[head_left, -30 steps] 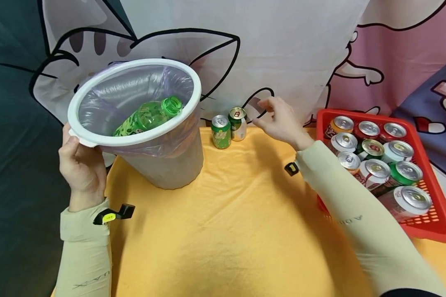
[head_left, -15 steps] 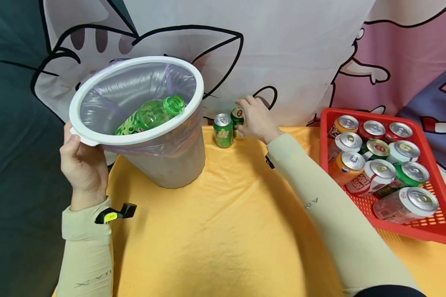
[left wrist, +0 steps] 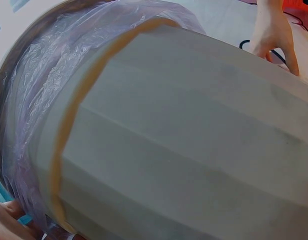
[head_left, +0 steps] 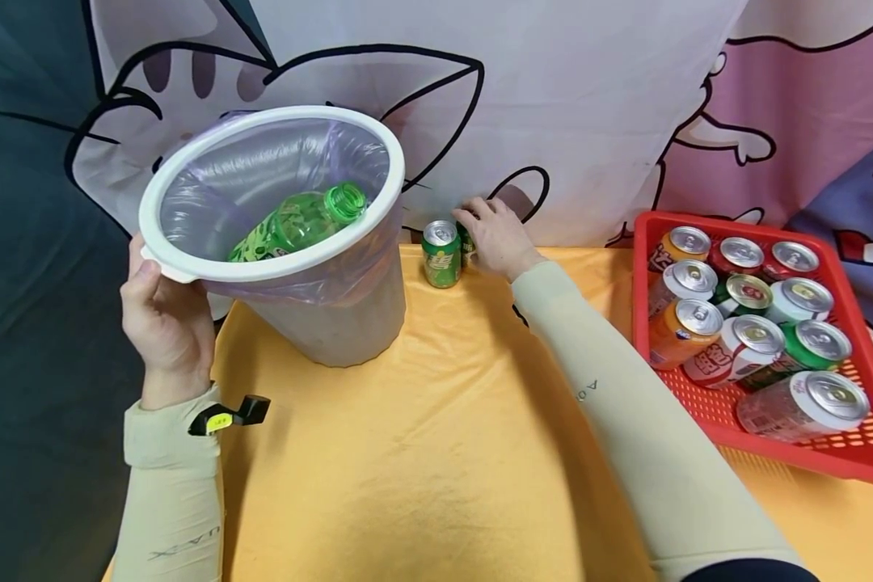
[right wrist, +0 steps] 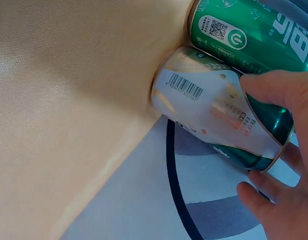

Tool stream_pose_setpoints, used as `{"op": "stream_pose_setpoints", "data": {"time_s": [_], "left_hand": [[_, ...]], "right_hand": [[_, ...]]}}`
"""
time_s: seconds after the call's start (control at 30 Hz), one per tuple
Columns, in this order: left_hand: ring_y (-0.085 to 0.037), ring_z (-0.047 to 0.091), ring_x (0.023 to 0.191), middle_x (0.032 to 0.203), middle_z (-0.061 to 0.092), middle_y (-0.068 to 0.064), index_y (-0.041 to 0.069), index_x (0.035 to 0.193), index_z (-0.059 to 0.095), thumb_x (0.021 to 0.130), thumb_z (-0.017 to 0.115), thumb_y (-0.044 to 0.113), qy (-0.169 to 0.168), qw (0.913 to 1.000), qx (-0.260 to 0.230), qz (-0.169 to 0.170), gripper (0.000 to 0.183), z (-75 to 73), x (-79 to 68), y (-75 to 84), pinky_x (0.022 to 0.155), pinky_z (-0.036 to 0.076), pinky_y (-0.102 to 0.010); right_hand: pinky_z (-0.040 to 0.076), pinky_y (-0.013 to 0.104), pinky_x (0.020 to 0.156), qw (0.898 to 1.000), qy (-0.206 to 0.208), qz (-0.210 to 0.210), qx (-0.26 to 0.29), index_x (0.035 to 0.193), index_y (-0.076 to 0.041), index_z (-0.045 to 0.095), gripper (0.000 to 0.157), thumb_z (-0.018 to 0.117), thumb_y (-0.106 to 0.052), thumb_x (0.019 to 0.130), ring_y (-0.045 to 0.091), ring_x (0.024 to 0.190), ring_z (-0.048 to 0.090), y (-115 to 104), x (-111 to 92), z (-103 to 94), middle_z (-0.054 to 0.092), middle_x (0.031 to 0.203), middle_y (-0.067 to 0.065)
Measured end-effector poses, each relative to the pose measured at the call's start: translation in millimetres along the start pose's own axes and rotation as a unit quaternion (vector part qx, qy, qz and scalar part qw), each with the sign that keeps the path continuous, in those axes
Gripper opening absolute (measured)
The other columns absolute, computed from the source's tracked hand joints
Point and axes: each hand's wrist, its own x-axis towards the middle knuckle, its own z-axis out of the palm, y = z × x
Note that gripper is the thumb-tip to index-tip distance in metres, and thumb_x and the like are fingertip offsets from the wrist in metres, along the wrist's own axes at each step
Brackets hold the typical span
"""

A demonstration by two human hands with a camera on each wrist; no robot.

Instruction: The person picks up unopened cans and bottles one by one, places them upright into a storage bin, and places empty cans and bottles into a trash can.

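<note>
My left hand [head_left: 166,335] grips the white rim of a grey trash bin [head_left: 335,333], thumb outside near the rim's tab. The bin tilts toward me and has a purple translucent bag [left wrist: 41,65] folded over its edge. A green plastic bottle [head_left: 298,222] lies inside, neck up, without a cap showing. At the back of the table my right hand [head_left: 500,241] holds a dark green and white drink can [right wrist: 208,107], thumb on one side, fingers round the other. A brighter green can [head_left: 441,257] stands upright right beside it, close to my thumb in the right wrist view.
A red plastic basket [head_left: 793,458] at the right holds several drink cans; one silver can [head_left: 803,406] leans over in its front part. A yellow cloth [head_left: 400,453] covers the table. Directly behind the two cans hangs a printed cartoon curtain [head_left: 589,105].
My right hand has moved left from beside the cans onto the dark green and white one and closed round it. The left hand keeps its hold on the bin; the view shifts slightly.
</note>
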Motion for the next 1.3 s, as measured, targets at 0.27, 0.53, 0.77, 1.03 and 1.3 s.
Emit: {"op": "stream_pose_setpoints", "data": {"time_s": [0.27,0.53,0.77,1.03,1.3], "left_hand": [[-0.022,0.044,0.131,0.135,0.056,-0.011,0.005,0.139,0.057,0.086,0.053,0.024,0.004,0.9998,-0.015,-0.013,0.057,1.8,0.6,3.5,0.114,0.023,-0.04],[-0.024,0.045,0.13,0.134,0.056,-0.013,0.003,0.141,0.056,0.088,0.051,0.027,-0.006,1.0,-0.002,0.005,0.058,2.0,0.8,-0.2,0.112,0.023,-0.042],[-0.022,0.043,0.131,0.134,0.056,-0.011,0.005,0.139,0.057,0.087,0.051,0.024,0.004,1.0,-0.004,-0.006,0.056,2.3,1.0,1.4,0.113,0.023,-0.041],[-0.022,0.043,0.132,0.135,0.056,-0.009,0.007,0.139,0.057,0.087,0.051,0.022,0.013,0.9997,-0.009,-0.019,0.054,2.7,-1.4,4.0,0.114,0.024,-0.039],[-0.022,0.043,0.131,0.135,0.056,-0.009,0.007,0.14,0.056,0.088,0.05,0.023,0.011,0.9998,0.0,-0.018,0.055,3.3,-0.9,3.8,0.113,0.025,-0.039]], "right_hand": [[0.04,0.049,0.113,0.998,0.005,0.026,0.054,0.15,-0.009,0.049,0.076,0.083,-0.01,0.082,0.042,0.122,0.051,4,-5,-2.8,0.042,0.144,0.02],[0.047,0.052,0.103,0.994,0.041,0.024,0.098,0.143,-0.008,0.05,0.072,0.087,-0.021,0.082,0.041,0.112,0.056,11,-24,1.9,0.05,0.13,0.022],[0.052,0.053,0.102,0.993,0.069,0.004,0.093,0.133,-0.005,0.054,0.064,0.088,-0.019,0.081,0.038,0.117,0.058,12,-32,4.9,0.052,0.13,0.022],[0.053,0.053,0.1,0.997,0.032,0.009,0.074,0.137,-0.006,0.051,0.066,0.085,-0.029,0.085,0.037,0.108,0.062,11,-41,-2.0,0.052,0.124,0.018],[0.055,0.053,0.088,0.996,0.039,-0.01,0.077,0.136,-0.008,0.053,0.07,0.089,-0.03,0.08,0.038,0.096,0.065,7,-67,-33.2,0.054,0.116,0.017]]}}
